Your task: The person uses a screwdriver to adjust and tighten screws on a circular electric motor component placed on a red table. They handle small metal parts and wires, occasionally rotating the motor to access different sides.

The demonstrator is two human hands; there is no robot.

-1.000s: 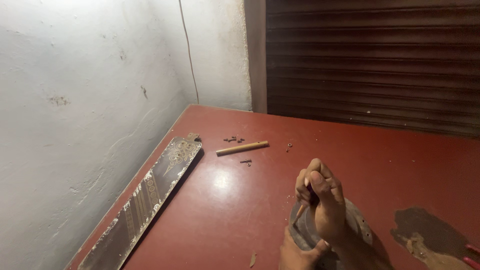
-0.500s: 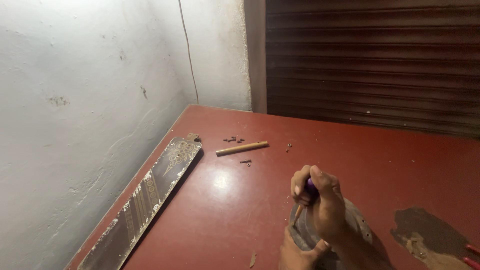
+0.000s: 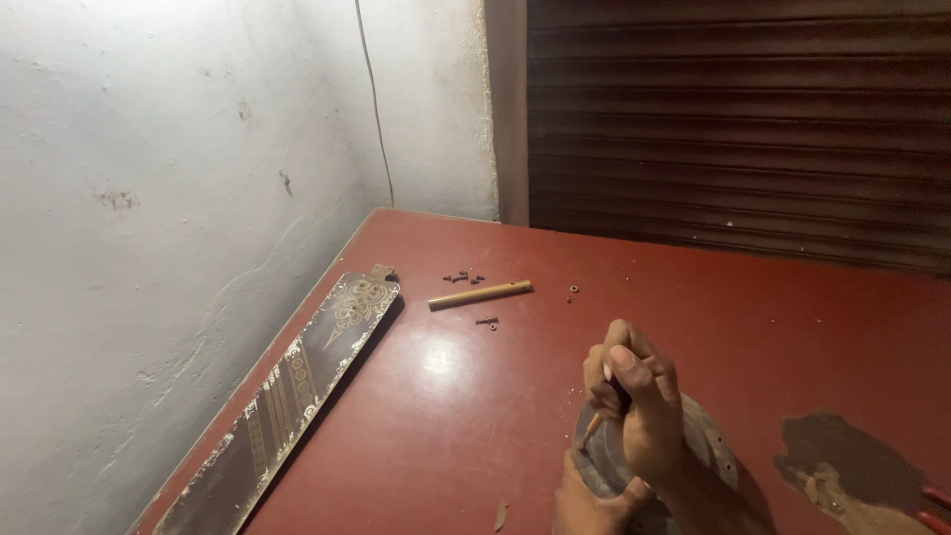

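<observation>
Now right hand (image 3: 634,411) raised slightly, screwdriver (image 3: 592,428) tilted, fan blade (image 3: 287,396) unmoved

We find the scene dim and warm-toned. Light falls from the upper left: the wall (image 3: 178,198) is brightest near the top, close to washed out. A small glare spot sits on the table (image 3: 441,359). The shutter (image 3: 738,119) is dark, its slats barely separated. The right hand (image 3: 634,411) casts shadow beneath it. Focus is soft throughout, with grain in dark areas.
</observation>
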